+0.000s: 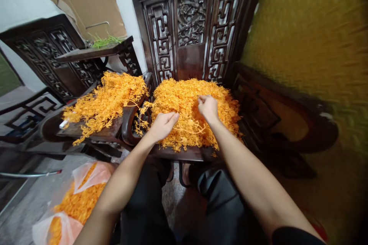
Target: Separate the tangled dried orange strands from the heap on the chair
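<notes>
A large heap of orange, frilly plastic-looking flower strands [184,93] covers the seat of a dark carved wooden chair [191,61]. Over the front left of this heap, my left hand [165,125] is closed, thumb pressed to the fingers; a thin orange strand seems to come from its grip. My right hand [207,105] hovers above the middle of the heap, fingers curled into a pinch. Whatever lies between those fingertips is too small to make out. Between the hands, a longer loose orange strand [191,131] curves across the heap's front.
To the left, another orange pile [115,93] spreads over a wooden surface beside the armrest [130,122]. Plastic bags of orange pieces [77,199] stand on the floor. Green strands [107,41] lie on a small wooden table [86,54]. A yellow textured surface [310,38] rises at right.
</notes>
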`<state>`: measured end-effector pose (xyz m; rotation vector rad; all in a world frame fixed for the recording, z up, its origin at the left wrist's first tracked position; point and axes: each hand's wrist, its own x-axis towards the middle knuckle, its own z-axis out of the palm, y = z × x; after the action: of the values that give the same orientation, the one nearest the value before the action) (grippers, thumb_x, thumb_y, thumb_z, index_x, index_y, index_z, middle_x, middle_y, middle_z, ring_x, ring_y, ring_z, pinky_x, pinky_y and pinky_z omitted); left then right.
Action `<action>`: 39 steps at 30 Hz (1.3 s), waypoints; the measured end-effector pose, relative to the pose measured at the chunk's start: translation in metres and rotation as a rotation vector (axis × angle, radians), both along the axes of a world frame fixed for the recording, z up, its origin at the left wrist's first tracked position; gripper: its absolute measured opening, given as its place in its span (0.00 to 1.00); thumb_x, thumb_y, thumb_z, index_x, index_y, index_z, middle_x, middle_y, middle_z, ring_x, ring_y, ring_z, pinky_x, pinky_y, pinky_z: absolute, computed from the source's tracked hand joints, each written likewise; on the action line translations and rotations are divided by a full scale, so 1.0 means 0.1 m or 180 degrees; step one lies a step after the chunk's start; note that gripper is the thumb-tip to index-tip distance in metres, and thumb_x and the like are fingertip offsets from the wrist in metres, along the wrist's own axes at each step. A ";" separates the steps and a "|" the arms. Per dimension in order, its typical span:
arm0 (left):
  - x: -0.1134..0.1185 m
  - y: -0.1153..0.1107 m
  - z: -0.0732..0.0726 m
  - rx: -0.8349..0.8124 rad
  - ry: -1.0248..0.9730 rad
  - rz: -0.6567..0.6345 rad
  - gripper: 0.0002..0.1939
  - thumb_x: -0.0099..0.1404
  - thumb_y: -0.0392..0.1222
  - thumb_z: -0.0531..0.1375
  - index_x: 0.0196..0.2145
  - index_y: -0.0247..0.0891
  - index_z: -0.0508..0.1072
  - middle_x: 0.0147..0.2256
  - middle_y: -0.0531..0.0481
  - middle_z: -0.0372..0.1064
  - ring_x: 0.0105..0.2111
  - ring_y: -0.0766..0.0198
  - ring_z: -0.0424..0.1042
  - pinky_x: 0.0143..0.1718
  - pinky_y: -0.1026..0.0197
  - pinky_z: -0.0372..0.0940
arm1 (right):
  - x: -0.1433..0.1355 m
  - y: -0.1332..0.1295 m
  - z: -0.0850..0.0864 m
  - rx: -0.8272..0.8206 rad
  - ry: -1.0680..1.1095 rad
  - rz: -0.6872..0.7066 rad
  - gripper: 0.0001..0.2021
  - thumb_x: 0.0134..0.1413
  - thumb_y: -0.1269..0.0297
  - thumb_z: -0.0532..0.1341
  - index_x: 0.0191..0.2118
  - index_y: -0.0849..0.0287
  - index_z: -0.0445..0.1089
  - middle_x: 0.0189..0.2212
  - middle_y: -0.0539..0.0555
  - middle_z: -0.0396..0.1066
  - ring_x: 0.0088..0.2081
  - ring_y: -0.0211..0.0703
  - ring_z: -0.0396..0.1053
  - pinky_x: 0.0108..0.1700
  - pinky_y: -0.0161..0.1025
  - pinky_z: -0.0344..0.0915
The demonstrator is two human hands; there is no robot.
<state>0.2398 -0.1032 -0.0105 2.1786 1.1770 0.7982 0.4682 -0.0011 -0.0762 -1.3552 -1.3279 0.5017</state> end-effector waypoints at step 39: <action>0.11 0.06 -0.05 -0.2402 -0.1777 0.0022 0.21 0.67 0.58 0.58 0.29 0.40 0.56 0.22 0.60 0.47 0.18 0.75 0.44 0.20 0.65 0.39 | -0.23 -0.87 0.39 0.1430 -0.1925 0.0914 0.11 0.66 0.57 0.61 0.44 0.53 0.80 0.37 0.56 0.78 0.40 0.48 0.72 0.47 0.48 0.64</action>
<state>0.2507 -0.0969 -0.0157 1.2321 0.9719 0.7349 0.4455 -0.0876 -0.0370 -0.9691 -2.0042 -0.0464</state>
